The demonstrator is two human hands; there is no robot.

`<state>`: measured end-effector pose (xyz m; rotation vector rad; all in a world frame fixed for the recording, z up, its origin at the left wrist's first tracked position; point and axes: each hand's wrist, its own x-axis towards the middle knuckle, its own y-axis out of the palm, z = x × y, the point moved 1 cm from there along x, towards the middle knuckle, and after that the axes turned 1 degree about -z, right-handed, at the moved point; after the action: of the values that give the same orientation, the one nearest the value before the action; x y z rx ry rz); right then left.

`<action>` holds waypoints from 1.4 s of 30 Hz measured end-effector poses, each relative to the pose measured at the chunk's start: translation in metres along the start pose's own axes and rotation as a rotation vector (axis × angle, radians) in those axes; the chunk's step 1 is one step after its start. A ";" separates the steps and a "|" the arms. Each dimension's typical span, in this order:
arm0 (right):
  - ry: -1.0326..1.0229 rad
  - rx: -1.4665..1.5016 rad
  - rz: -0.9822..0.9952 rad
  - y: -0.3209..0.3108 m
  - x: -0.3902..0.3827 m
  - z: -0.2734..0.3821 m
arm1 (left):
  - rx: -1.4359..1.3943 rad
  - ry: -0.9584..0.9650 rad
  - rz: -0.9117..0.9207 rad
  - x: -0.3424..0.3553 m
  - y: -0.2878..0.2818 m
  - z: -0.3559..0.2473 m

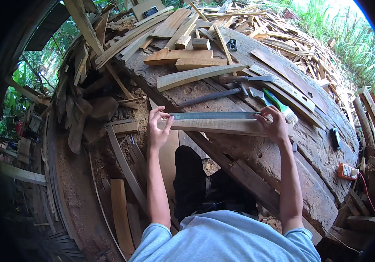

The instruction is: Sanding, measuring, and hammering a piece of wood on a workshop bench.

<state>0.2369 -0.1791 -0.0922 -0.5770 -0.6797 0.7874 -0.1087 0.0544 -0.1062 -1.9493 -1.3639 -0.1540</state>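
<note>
A thin metal ruler (213, 115) stretches level between my two hands, just above the far edge of a long wooden board (222, 125). My left hand (157, 127) pinches the ruler's left end between thumb and fingers. At the other end, my right hand (274, 124) grips the ruler beside the board's right part. Beyond the ruler lies a hammer (213, 97) with a dark handle. A chisel-like tool (246, 79) rests farther back. Near my right hand is a brush (281, 105) with a green handle and pale bristles.
The rough, thick wooden workbench (257, 161) carries a curved plank (200, 77), several offcuts (194, 54) and a long metal level (290, 91). An orange meter (347, 171) with a red wire sits at the right edge. Scrap wood (283, 32) is heaped behind; planks (121, 214) stand at left.
</note>
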 end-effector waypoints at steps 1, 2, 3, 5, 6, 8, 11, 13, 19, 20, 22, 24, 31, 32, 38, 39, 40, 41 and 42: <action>0.014 0.043 0.002 0.002 0.000 0.000 | 0.002 0.008 -0.008 -0.003 -0.001 0.001; -0.036 -0.024 -0.033 0.004 0.000 0.000 | 0.016 0.002 -0.009 -0.006 -0.001 0.003; -0.087 -0.101 -0.072 0.004 0.000 0.000 | 0.033 -0.016 -0.003 -0.008 0.000 0.004; -0.079 -0.069 -0.061 0.005 -0.002 -0.001 | 0.024 -0.021 -0.021 -0.010 0.001 0.005; -0.076 -0.056 -0.071 0.005 -0.002 -0.001 | 0.017 -0.025 -0.024 -0.011 0.002 0.004; -0.067 -0.035 -0.052 0.005 -0.002 -0.003 | 0.033 -0.029 -0.036 -0.010 0.001 0.002; -0.106 0.062 -0.075 0.003 0.001 -0.007 | 0.092 0.020 -0.046 -0.005 0.004 -0.008; -0.149 0.138 -0.096 -0.003 0.006 -0.013 | 0.130 0.057 -0.049 0.001 0.012 -0.021; 0.189 0.961 -0.333 -0.043 0.017 -0.056 | 0.075 0.295 0.088 0.019 0.073 -0.071; 0.247 1.041 -0.413 -0.052 0.014 -0.067 | 0.131 0.328 0.132 0.018 0.082 -0.079; 0.323 1.051 -0.532 -0.075 0.007 -0.090 | 0.155 0.328 0.280 0.012 0.094 -0.090; 0.382 1.075 -0.684 -0.093 -0.005 -0.117 | 0.183 0.306 0.478 0.008 0.103 -0.097; 0.675 0.660 -0.911 -0.149 -0.058 -0.201 | 0.192 0.287 0.453 0.006 0.108 -0.098; 0.723 0.626 -0.913 -0.152 -0.061 -0.205 | 0.199 0.289 0.459 0.006 0.108 -0.098; 0.605 0.373 -0.841 -0.127 -0.045 -0.172 | 0.212 0.291 0.456 0.007 0.108 -0.097; 0.549 0.297 -0.804 -0.120 -0.039 -0.161 | 0.211 0.295 0.448 0.007 0.108 -0.097; 0.507 0.262 -0.714 -0.112 -0.035 -0.149 | 0.199 0.304 0.438 0.006 0.108 -0.097; 0.402 0.250 -0.625 -0.105 -0.030 -0.136 | 0.212 0.297 0.439 0.006 0.108 -0.097; 0.328 0.278 -0.596 -0.091 -0.022 -0.123 | 0.211 0.286 0.446 0.006 0.108 -0.097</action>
<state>0.3554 -0.2750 -0.1161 -0.2171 -0.3935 0.2119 0.0153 -0.0196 -0.0874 -1.9141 -0.7114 -0.0680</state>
